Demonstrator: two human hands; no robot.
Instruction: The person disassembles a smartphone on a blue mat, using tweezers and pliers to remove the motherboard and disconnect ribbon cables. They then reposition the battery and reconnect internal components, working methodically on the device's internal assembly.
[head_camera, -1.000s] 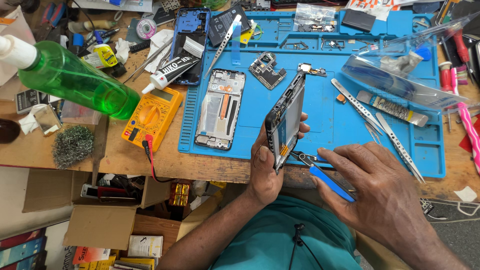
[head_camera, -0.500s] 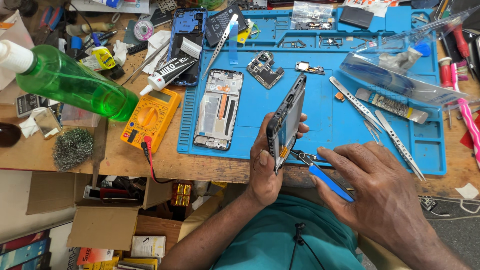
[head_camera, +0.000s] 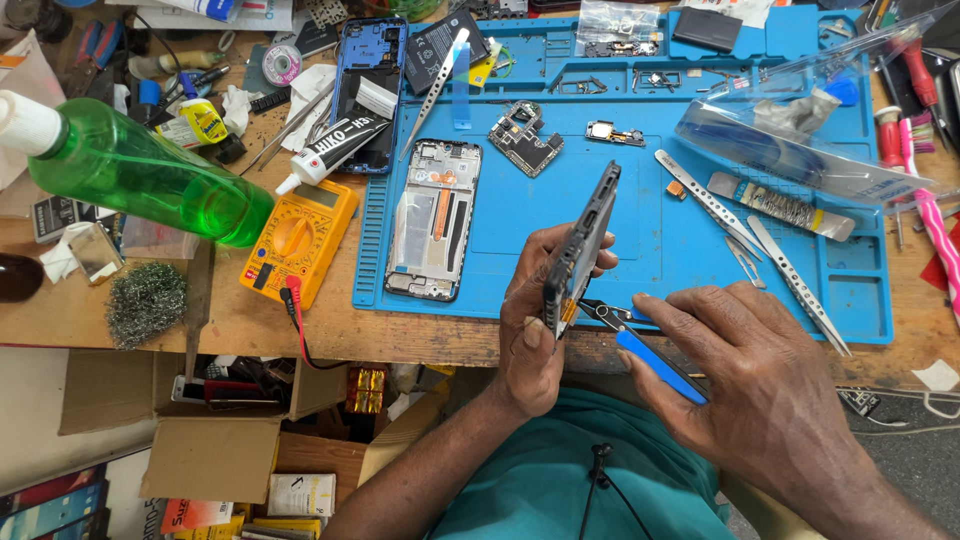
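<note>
The wooden bench was messy, with a blue mat lying on top of it. The left hand sat at the near edge of the mat. It was closed around a phone, with the thumb on one flat side and the fingers wrapped round the other. The phone stood on its edge, tilted, and its long side ran from the hand's palm up and away toward the far right.

The right hand was just to the right of the left hand and a bit nearer the body. It was pinched shut on a blue-handled tool. The dark tips of the tool pointed left and touched the bottom end of the phone, right by the left thumb. So the phone lay to the left of the right hand, close by, and the tool lay across the phone's long side. I could not tell if the tips were gripping anything.

Farther out from the left hand lay an open phone frame and a small circuit board. Past the right hand lay metal tweezers. Far off to the left were a yellow meter and a green bottle.
</note>
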